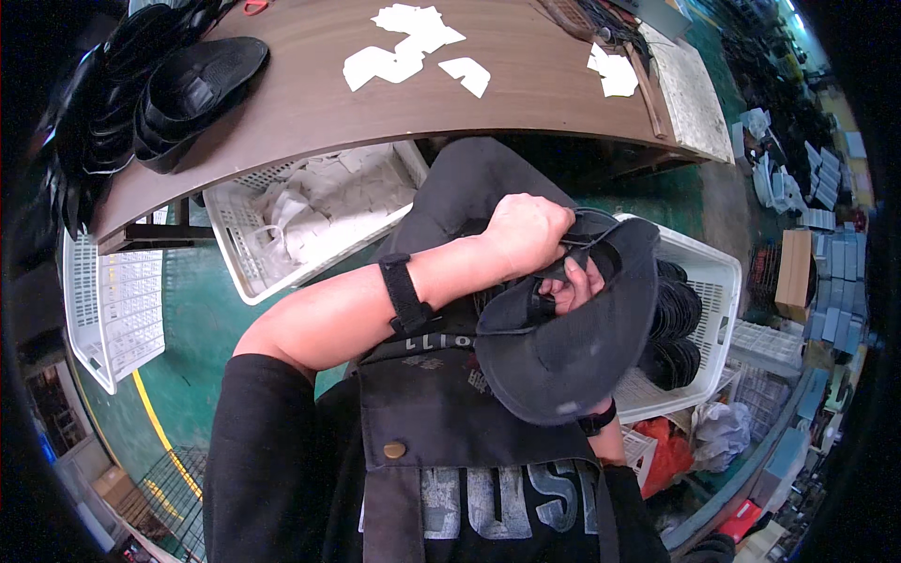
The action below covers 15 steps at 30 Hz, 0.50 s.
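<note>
Over my lap I hold a black shoe upper (572, 361), its broad curved side turned toward me. My left hand (530, 233) is closed in a fist at the upper's far edge, by a dark loop or strap. Inside the upper's opening is my right hand (576, 285), its fingers curled round the material; the upper covers part of that hand and its wrist. Just right of it, several stacked black shoe pieces (674, 314) sit in a white plastic crate (730, 291).
Ahead stands a brown table (310, 89) with white paper-like pieces (418, 28) and black shoe uppers (192, 94) at its left end. Beneath it is a white crate (244, 267) of pale scraps. Another white crate (117, 319) stands left; a red bag (664, 450) lies right.
</note>
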{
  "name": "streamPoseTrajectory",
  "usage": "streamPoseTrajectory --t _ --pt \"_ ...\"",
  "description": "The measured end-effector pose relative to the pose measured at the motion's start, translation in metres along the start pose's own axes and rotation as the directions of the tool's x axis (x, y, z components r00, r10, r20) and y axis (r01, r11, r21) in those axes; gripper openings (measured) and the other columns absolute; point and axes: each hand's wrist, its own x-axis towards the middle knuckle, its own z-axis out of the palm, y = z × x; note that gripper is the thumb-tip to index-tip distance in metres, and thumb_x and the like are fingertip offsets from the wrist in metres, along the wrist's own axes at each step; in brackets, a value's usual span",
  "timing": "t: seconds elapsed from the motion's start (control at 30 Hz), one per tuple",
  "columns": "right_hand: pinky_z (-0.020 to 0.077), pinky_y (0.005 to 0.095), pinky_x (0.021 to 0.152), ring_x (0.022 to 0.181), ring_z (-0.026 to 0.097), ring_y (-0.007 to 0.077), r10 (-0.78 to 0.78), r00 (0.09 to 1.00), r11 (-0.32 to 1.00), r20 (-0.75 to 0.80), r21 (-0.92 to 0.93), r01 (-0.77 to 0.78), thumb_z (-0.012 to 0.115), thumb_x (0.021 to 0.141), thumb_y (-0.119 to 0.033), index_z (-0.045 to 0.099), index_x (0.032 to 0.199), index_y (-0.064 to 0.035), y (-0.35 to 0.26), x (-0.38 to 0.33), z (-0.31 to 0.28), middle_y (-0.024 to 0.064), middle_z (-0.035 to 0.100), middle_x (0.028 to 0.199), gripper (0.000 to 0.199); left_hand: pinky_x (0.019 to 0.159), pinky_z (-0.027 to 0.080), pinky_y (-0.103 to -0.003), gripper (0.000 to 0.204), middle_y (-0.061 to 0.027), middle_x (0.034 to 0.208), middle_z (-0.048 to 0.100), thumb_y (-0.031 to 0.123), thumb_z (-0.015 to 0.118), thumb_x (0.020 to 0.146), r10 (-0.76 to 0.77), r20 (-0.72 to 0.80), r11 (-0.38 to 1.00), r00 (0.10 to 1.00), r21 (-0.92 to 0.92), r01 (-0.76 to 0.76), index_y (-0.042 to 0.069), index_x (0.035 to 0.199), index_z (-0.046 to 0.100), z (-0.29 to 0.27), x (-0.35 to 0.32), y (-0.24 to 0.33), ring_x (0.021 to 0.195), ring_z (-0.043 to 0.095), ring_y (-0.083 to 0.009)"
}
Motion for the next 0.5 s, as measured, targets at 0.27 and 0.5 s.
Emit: streamPoseTrajectory --t 0.27,0.5 --pt "0.0504 0.0292 0.055 0.055 0.052 0.011 0.018 0.992 0.989 -0.125 0.145 0.001 0.061 0.085 -0.01 0.054 0.099 -0.005 0.009 0.013 -0.011 0.0019 0.056 0.073 0.016 0.068 0.051 -0.043 0.021 -0.0169 0.073 0.064 0.024 0.065 0.067 -0.077 -0.008 0.997 0.997 0.025 0.077 0.007 0.079 0.065 0.017 0.017 0.004 0.074 0.065 -0.0335" --pt "0.0501 0.0289 0.059 0.06 0.057 0.0155 -0.006 0.999 0.995 -0.037 0.104 0.01 0.052 0.091 -0.014 0.055 0.097 -0.0037 0.0 0.007 -0.001 0.0067 0.06 0.072 0.012 0.079 0.049 -0.04 0.03 -0.0148 0.089 0.066 0.032 0.068 0.071 -0.101 0.272 0.989 0.957 -0.075 0.126 0.01 0.092 0.068 -0.022 0.012 -0.002 0.09 0.063 -0.0304"
